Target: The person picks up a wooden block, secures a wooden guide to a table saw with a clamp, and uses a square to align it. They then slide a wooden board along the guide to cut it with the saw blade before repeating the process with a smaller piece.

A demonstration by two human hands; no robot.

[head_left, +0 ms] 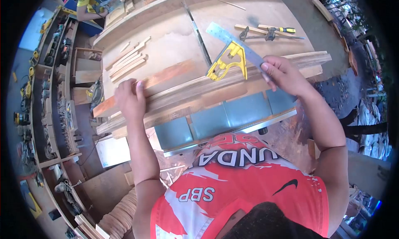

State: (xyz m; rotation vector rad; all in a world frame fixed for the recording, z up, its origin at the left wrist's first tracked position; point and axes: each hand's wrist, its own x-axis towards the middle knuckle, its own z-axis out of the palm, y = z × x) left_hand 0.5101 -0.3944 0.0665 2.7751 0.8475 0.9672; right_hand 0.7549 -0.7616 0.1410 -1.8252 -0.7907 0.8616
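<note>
My right hand (282, 75) is closed on the blade end of a combination square (232, 58), whose yellow head hangs over the stacked wood strips (216, 83). My left hand (131, 98) rests with its fingers over a reddish-brown board (166, 75), at the left part of the stack. The board lies at a slight angle behind the long strips. Whether the left fingers grip the board firmly is hard to see, but they are wrapped over it.
Thin wood strips (129, 62) lie at the workbench's left. Clamps (270, 33), sticks and a yellow-handled tool (286, 30) lie at the back right. A tool shelf (50, 98) stands left. Another person's arm (85, 14) shows at the upper left.
</note>
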